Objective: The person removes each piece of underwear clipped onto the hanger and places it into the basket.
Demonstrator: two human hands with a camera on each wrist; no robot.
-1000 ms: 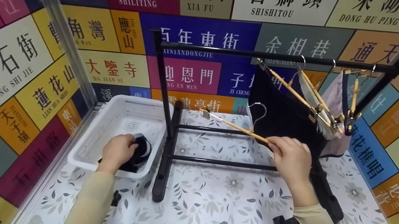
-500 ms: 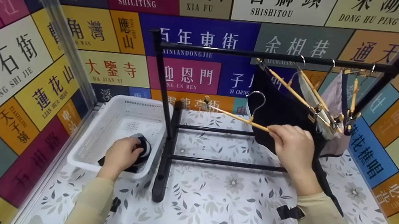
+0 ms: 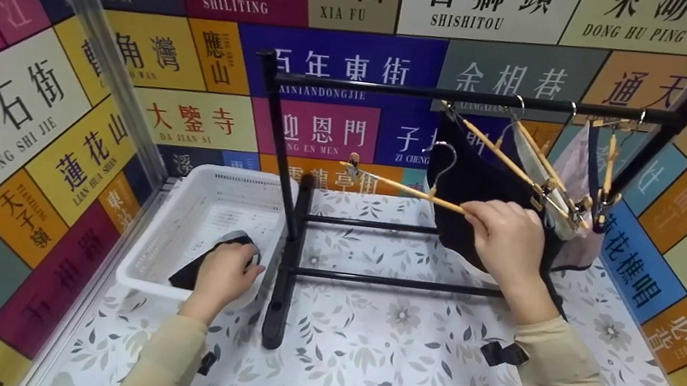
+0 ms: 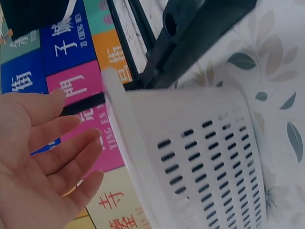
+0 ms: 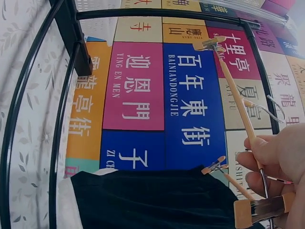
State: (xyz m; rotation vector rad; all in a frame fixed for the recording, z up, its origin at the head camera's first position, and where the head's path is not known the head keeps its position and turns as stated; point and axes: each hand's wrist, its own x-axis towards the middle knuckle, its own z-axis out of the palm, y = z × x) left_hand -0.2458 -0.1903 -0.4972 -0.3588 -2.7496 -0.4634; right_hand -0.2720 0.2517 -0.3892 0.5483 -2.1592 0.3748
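Observation:
My right hand grips a wooden clip hanger by one end, holding it in front of the rack. The hanger's metal hook points up, and in the right wrist view its clips carry no cloth. Over the white basket, my left hand hovers with loosely bent fingers. Nothing lies between the fingers in the left wrist view. A folded dark garment with a grey part lies in the basket, partly covered by that hand.
A black rack stands across the middle. On its right half hang a black garment, a pale pink garment and others on wooden clip hangers. The tabletop has a leaf print; sign-patterned walls stand behind.
My left hand has shifted right over the dark garment, uncovering its left side. My right hand has raised the hanger slightly.

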